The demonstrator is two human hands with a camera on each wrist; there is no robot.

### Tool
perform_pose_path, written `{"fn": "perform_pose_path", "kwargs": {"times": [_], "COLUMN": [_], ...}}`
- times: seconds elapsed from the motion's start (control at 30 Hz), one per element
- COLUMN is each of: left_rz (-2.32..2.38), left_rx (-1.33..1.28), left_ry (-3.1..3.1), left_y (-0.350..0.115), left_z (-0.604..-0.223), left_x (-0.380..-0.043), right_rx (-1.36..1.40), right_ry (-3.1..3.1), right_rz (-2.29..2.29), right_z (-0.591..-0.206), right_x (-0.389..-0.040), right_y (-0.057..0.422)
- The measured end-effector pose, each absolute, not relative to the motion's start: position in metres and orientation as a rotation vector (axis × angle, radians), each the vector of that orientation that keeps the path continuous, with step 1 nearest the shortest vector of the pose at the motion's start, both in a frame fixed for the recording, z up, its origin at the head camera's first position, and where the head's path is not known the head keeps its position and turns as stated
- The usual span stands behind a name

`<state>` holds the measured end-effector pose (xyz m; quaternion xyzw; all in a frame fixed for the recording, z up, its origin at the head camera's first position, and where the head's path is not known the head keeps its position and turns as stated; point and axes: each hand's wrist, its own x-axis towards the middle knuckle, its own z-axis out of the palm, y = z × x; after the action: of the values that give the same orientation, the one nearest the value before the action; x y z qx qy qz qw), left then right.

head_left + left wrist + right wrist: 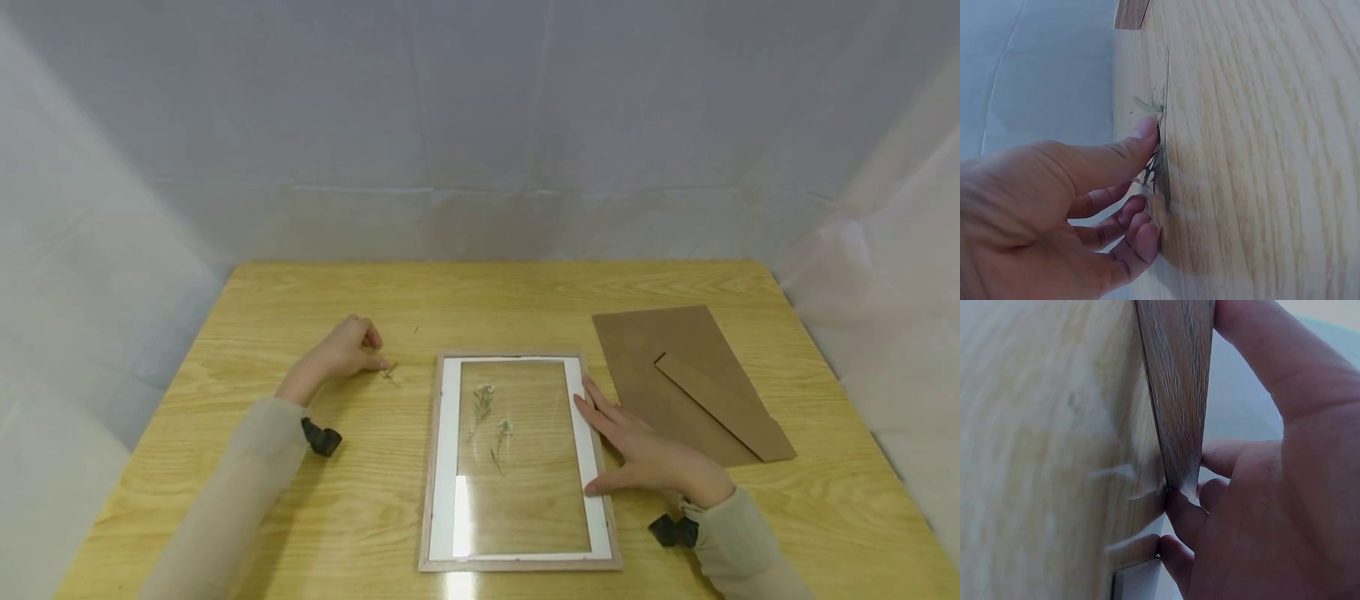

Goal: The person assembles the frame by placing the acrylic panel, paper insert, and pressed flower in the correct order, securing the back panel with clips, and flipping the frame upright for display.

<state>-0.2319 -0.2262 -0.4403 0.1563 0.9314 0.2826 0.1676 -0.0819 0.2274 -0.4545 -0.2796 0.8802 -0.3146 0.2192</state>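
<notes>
Left hand [343, 348]: narrow, at 10 o'clock from the frame's centre; its thumb tip is against a small sprig [388, 376], and its fingers curl close around it. How firm this hold is, I cannot tell.
Sprig: low at the surface [360, 517], well apart from the frame.
Frame [525, 565]: lying flat, with a clear pane [536, 508] inside a white border [447, 458].
Right hand [637, 450]: wide, at 3 o'clock, with spread fingers resting on the border.
Upper flower [482, 402] and lower flower [506, 427]: the first lies toward 11 o'clock on the pane, the second nearer to the centre (both look dry, but I judge only by eye).
Brown board [637, 350]: at 2 o'clock, with a brown strip [720, 408] lying on it.
Risk for the sprig: such a thin stem could break or lose leaves, if the thumb presses too hard or drags it; a too loose hold could drop it.
Risk for the flowers: they seem unfixed, so a knock to the frame, or a sweeping left sleeve [232, 492], could displace them.
Risk for the border: uneven pressure from the right hand could slide it.
</notes>
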Motion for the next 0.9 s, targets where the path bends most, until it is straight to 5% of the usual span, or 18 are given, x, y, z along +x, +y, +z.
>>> {"fn": "perform_pose_path", "kwargs": {"times": [0.9], "left_rz": [1.153], "left_rx": [0.477], "left_ry": [2.446], "left_y": [-0.249], "left_z": [-0.428], "left_x": [-0.233], "right_rx": [-0.766], "right_ry": [2.445], "right_rz": [-0.861], "right_z": [-0.456], "right_x": [-0.083], "right_y": [0.229]}}
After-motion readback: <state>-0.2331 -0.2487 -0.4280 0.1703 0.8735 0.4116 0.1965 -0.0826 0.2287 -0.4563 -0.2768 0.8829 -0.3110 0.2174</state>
